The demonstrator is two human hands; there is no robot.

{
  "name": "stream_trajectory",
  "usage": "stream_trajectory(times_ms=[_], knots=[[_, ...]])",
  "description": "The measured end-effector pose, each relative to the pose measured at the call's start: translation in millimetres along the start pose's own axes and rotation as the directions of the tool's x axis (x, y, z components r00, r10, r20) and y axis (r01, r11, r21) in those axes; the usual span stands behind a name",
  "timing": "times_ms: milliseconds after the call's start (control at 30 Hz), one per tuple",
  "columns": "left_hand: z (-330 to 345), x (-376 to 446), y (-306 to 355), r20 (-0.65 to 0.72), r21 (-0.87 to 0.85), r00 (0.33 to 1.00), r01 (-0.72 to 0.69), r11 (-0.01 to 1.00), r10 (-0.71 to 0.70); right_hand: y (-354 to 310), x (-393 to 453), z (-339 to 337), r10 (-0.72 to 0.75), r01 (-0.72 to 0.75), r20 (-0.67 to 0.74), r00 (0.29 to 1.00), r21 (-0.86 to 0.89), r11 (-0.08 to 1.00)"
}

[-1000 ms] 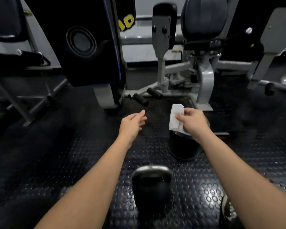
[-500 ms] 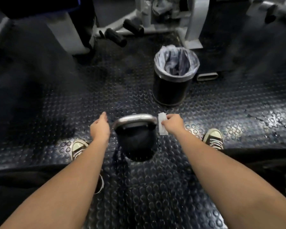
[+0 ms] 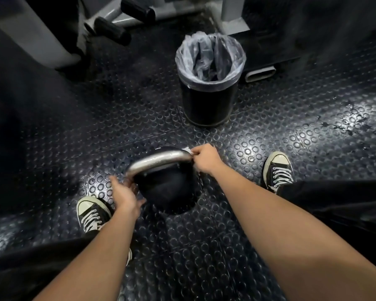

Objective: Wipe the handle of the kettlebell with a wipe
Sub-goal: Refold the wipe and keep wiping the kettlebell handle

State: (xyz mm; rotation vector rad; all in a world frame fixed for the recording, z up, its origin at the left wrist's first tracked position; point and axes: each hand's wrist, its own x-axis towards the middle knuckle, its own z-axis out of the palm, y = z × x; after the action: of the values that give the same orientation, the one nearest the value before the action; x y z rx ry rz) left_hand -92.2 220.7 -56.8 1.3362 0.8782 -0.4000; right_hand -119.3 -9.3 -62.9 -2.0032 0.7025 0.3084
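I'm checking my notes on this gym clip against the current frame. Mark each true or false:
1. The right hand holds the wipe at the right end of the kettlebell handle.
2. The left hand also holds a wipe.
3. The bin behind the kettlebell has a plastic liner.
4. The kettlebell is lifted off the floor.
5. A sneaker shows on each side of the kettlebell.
1. True: the right hand pinches the wipe against the handle.
2. False: the left hand is bare, at the handle's left end.
3. True: the bin is lined.
4. False: the kettlebell sits on the studded floor.
5. True: left sneaker, right sneaker.
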Motion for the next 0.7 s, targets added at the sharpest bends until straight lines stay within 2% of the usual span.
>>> stream_trajectory(times_ms=[133,333,400,500,567,700], knots=[[-3,8,-2,0.034,-0.013,0.999,0.014,1.000,-0.013,-6,-1,-9,-0.069,0.077,0.081,0.994,-0.103,0.992],[-6,13,-8,0.074,-0.020,0.997,0.005,1.000,-0.003,8,-6,7,-0.004,0.009,0.040,0.999,-0.112,0.994],[-5,10,-7,0.068,-0.020,0.998,0.009,1.000,-0.008,7,-4,9,-0.046,0.048,0.026,0.999,-0.113,0.992],[-7,11,-6,0.073,-0.028,0.997,0.009,1.000,-0.007,12,-16,15,-0.153,0.147,-0.066,0.986,-0.090,0.985],[-8,14,-5,0.082,-0.036,0.997,0.014,0.999,-0.011,24,-26,22,-0.130,0.122,-0.097,0.987,-0.082,0.989],[-11,14,-6,0.066,-0.035,0.998,0.001,0.999,0.001,25,-27,29,-0.032,0.028,-0.051,0.998,-0.075,0.997]])
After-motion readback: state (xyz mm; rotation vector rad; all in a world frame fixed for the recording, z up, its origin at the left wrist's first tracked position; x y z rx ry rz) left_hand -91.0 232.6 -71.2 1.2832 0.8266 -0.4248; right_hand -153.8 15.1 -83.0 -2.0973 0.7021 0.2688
